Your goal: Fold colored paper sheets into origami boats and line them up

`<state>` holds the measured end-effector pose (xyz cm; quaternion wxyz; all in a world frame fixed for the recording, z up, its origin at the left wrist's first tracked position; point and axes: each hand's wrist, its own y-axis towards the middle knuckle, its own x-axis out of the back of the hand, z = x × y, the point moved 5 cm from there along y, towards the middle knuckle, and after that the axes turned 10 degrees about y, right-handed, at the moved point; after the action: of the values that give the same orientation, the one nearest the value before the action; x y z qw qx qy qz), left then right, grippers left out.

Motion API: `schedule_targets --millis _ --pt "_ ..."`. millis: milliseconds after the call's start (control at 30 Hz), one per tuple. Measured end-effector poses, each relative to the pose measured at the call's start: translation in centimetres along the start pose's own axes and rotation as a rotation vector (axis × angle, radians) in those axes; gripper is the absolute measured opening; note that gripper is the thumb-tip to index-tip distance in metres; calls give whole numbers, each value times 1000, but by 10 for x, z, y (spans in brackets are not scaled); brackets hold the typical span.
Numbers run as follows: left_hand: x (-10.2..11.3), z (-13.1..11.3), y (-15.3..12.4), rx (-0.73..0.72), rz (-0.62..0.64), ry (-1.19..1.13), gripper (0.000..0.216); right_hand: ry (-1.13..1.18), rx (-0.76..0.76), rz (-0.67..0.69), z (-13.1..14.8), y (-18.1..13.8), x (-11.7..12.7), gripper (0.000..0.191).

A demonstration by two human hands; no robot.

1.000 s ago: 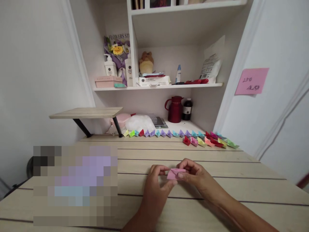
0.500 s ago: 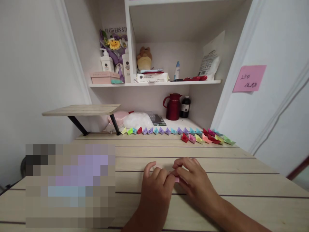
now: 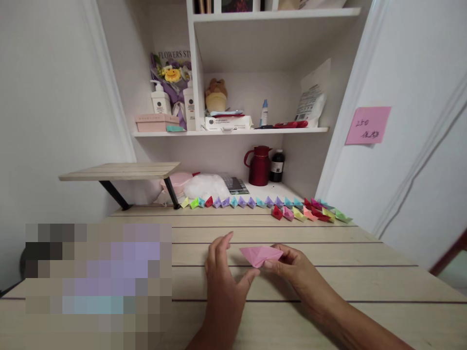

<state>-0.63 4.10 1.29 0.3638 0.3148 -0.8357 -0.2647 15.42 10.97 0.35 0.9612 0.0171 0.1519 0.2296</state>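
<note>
A pink folded paper piece (image 3: pixel 260 254), flat and pointed at both ends, is held just above the wooden table (image 3: pixel 328 272). My right hand (image 3: pixel 292 270) pinches its right end between thumb and fingers. My left hand (image 3: pixel 223 272) is beside its left end, fingers raised and apart, thumb stretched under the paper and touching or nearly touching it. A row of several small folded paper boats (image 3: pixel 255 202) in many colours lines the table's far edge.
A blurred patch covers the table's left front. A small raised wooden shelf (image 3: pixel 120 170) stands at the far left. Behind the boats are a red jug (image 3: pixel 260 166), a dark bottle (image 3: pixel 277 165) and a white bag (image 3: pixel 206 185). A pink note (image 3: pixel 368 125) sticks to the right wall.
Half a second ago both hands pressed the pink paper flat on the table. Now the paper is lifted and spread wider, my right hand holds it and my left hand's fingers have opened.
</note>
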Motion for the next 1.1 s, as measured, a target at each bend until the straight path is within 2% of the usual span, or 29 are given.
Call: schedule_targets --millis 100,200,300,433,533,633,700,800,867,1033,1100 --pt "11 -7 3 -75 -55 100 47 13 -2 -41 0 -1 2 29" --pt "11 -14 3 -155 14 128 21 -10 24 -41 -1 -1 1 30" --pt "8 -21 2 -205 77 70 12 -71 66 29 -2 -1 -3 29" --pt "9 -29 1 -316 94 59 11 -270 198 154 9 -5 -12 19" --pt "10 -33 -1 -468 110 166 14 -571 388 155 22 -11 -14 6" --pt "7 -33 -7 -594 149 332 22 -877 566 99 29 -17 -14 32" --pt "3 -32 -11 -644 161 430 26 -1038 616 116 27 -19 -15 32" --pt "-5 -29 -16 -691 197 534 28 -1211 584 202 17 -17 -16 19" --pt "-10 -26 -17 -690 252 574 27 -1251 528 238 11 -15 -14 17" --pt "-14 -18 -15 -626 416 589 21 -1169 414 267 6 -12 -7 16" --pt "-14 -15 -12 -553 472 548 19 -1131 392 289 5 -12 -5 14"
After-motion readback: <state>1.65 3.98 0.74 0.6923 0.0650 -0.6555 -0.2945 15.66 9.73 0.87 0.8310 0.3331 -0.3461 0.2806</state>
